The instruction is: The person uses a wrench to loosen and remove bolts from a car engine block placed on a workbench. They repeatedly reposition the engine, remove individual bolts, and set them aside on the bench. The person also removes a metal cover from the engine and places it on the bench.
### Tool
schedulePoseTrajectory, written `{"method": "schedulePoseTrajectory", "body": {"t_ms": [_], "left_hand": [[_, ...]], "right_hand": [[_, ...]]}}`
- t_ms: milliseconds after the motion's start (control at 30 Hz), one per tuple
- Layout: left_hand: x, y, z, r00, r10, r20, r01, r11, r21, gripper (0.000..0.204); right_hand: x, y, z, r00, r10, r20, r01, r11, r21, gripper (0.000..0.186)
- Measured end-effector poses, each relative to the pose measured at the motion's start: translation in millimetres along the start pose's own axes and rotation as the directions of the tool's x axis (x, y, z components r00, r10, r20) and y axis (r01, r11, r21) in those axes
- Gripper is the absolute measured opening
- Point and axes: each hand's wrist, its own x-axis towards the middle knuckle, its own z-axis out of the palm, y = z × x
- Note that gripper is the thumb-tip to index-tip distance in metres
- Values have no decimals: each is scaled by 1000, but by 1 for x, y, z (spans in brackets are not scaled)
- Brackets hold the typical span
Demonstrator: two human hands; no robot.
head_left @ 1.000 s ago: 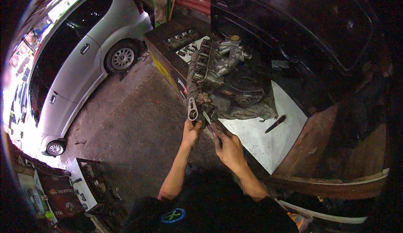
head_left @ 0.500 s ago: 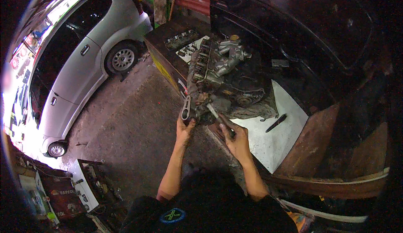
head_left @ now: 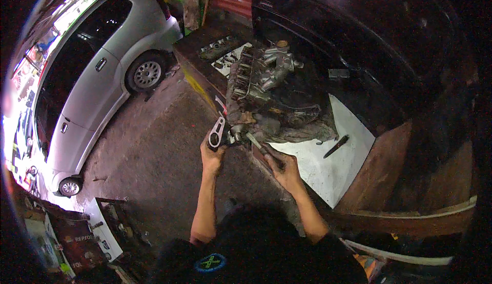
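The left hand (head_left: 211,157) was closed round the lower end of a flat metal bracket (head_left: 217,133) with a ring at each end, holding it upright just off the near left corner of the engine (head_left: 264,92), probably so the part sat where it could be offered up to the block. The right hand (head_left: 285,171) had its grip wrapped round the handle of a long tool (head_left: 262,148), likely a ratchet or wrench, though the dim light left me unsure. Its shaft slanted up and left toward the engine's near corner, meeting the bracket's foot there.

The engine lay on a rag across the surface (head_left: 328,174), whose white sheet stayed bare to the right of the engine except for a dark pen-like tool (head_left: 335,146). That stretch gave the right arm room to swing. The surface's front edge ran diagonally just under both hands, so the bracket hung past it over the concrete floor (head_left: 154,171).

Left of the engine, well apart, stood a silver car (head_left: 97,84). Beyond the engine lay a tray of small parts (head_left: 221,48) and a dark wall.
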Motion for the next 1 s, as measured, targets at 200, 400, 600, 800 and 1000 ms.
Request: {"method": "schedulePoseTrajectory", "body": {"t_ms": [200,400,600,800,1000], "left_hand": [[-7,-10,-9,997,-57,52,63,991,-121,53],[-12,-26,-1,985,44,167,-30,996,-89,46],[-13,-31,2,986,63,151,-36,984,-175,50],[-14,-28,3,987,3,159,38,966,-256,51],[-10,-64,0,993,31,115,-12,986,-165,54]], "right_hand": [[1,35,0,984,75,-159,-54,990,132,29],[-4,26,15,995,24,-93,-23,1000,8,25],[-21,20,3,994,64,-90,-64,998,1,26],[-16,30,-7,948,212,-237,-192,976,103,31],[-20,31,-4,985,45,-169,-78,978,-195,26]]}}
